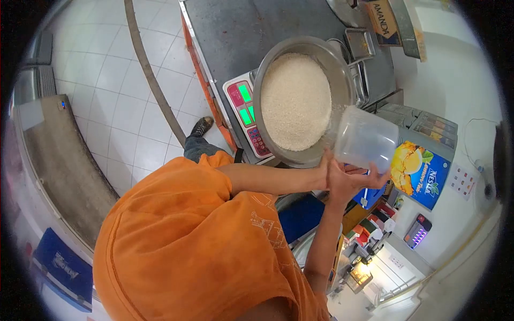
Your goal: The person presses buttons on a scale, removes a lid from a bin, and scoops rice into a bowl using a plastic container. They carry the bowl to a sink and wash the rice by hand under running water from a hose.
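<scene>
A clear plastic container (367, 136) is tilted at the right rim of a large metal bowl (345, 72). White grains (297, 101), which look like rice, fill much of the bowl, and loose grains blur near the container's mouth. My right hand (356, 184) grips the container's lower side, fingers spread along it. Beside it and partly overlapped, my left hand (327, 166) presses against the container near its mouth. The bowl covers part of a digital scale (243, 109) with green lit displays.
Small metal trays (360, 44) and a cardboard box (383, 18) stand beyond the bowl on the dark table (230, 32). A lemon tea dispenser (423, 171) is close at the right. A person's orange shirt (187, 246) fills the lower left; tiled floor (118, 85) lies beyond.
</scene>
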A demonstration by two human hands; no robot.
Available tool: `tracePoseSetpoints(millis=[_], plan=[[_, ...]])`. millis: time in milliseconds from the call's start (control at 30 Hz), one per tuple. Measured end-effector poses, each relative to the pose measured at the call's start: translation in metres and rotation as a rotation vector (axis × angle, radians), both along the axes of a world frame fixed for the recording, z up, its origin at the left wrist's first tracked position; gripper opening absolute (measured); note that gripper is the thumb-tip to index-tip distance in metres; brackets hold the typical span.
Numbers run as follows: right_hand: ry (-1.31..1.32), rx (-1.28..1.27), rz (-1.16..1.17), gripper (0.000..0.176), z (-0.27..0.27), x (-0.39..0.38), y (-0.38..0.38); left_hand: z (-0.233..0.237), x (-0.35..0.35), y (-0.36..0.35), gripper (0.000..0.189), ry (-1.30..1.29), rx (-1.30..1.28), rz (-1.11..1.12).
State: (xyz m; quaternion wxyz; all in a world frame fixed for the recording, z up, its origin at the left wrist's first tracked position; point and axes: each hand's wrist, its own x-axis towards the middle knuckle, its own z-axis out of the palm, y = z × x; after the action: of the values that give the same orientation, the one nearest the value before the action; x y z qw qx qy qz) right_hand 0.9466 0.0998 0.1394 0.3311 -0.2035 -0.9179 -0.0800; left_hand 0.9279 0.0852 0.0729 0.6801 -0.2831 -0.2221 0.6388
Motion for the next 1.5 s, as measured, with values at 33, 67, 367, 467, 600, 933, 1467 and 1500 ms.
tracePoseSetpoints(millis=[33,67,367,467,600,933,1467,1500], plan=[[0.017,0.049,-0.055,0.096,0.006,0.001,0.004,-0.008,0.012,0.012,0.099,0.003,-0.004,0.004],[0.021,0.045,-0.052,0.096,0.012,0.004,0.011,-0.019,0.027,0.026,0.089,0.149,0.055,0.058],[0.908,-1.491,0.048,0.063,0.006,0.161,0.089,-0.056,0.109,0.037,0.046,1.281,-0.095,0.025],[0.983,-1.69,-0.028,0.069,-0.02,0.226,0.09,-0.103,0.151,0.039,0.033,1.563,-0.075,0.02],[1.162,-1.89,-0.287,0.068,-0.092,0.305,0.087,-0.181,0.186,0.036,0.041,2.326,-0.257,0.167],[-0.059,-1.328,-0.739,0.111,-0.444,0.362,0.11,-0.416,0.215,-0.03,0.057,3.234,-0.252,-0.367],[-0.806,-1.598,-0.359,0.116,-0.932,0.282,0.075,-0.517,0.189,-0.071,0.025,3.383,-0.263,0.001],[-0.781,-1.638,-0.361,0.115,-0.911,0.274,0.04,-0.514,0.188,-0.076,0.026,3.313,-0.193,-0.17]])
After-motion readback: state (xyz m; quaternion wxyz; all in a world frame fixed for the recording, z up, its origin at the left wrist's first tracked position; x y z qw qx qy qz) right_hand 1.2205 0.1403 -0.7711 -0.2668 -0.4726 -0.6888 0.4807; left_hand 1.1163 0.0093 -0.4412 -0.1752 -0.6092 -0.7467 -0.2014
